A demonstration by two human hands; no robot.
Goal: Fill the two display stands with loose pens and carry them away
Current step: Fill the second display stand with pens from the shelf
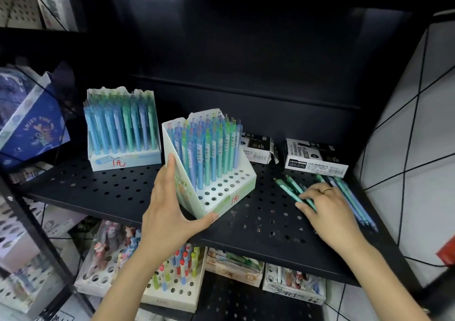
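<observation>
Two stands share the shelf (123, 190); the left hand (170, 212) grips the half-filled near stand (221, 188), steadying it, while right hand (327, 210) fingers curl around loose pens (293, 190), probably for its empty holes.

Perforated shelf (123, 192) spans mid-frame. Full stand (122, 130) rear left; part-filled stand (209, 163) centre, front rows of holes empty. Two marker boxes (315, 158) rear right, loose pens (349, 197) in front of them. More stands on the shelf below.
</observation>
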